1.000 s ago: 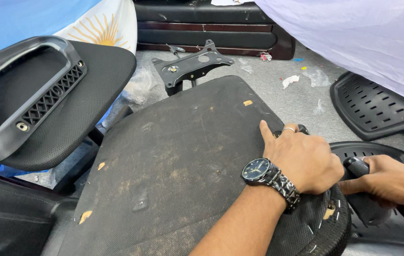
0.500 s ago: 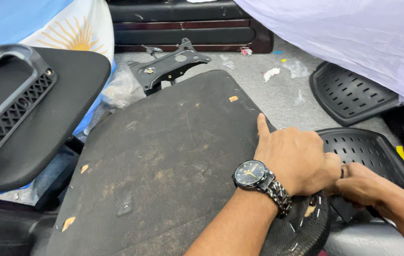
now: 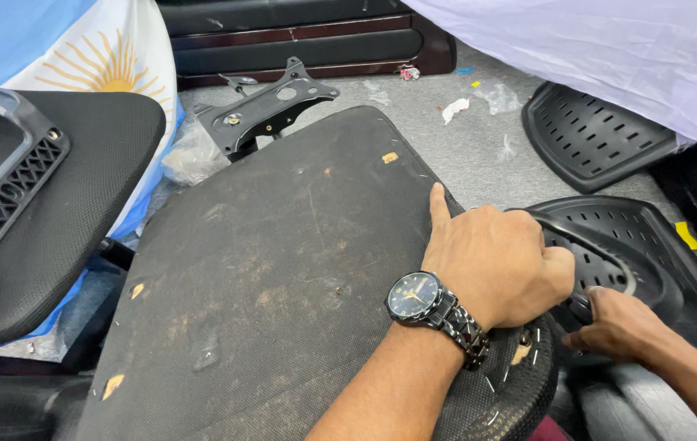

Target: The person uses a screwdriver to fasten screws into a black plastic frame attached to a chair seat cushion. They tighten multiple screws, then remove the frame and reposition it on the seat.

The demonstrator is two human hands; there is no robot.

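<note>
Seat base (image 3: 283, 278), black, underside uppermost, its fabric scuffed, dusty and stapled along the rim; it lay tilted across the grey floor (image 3: 479, 155), propped so that the right-hand edge was within reach. Left hand (image 3: 495, 261), wearing a dark metal wristwatch (image 3: 434, 306), bore down on that edge, forefinger stretched flat along the rim and the other fingers curled over it, apparently to steady the piece; the grip was pressed onto the seat base, not pinching. Right hand (image 3: 618, 327) lay low beside it, fingers closed round a small dark object at the edge of the perforated plastic shell (image 3: 651, 245); what the grip pinched could not be told. Second perforated panel (image 3: 589, 139) lay toward the far right corner of the floor. Metal mounting plate (image 3: 271, 106) stood beyond the far edge of the seat. Mesh backrest with handle (image 3: 46, 204) sat at left, against a blue-and-white sun flag (image 3: 95, 57).
</note>
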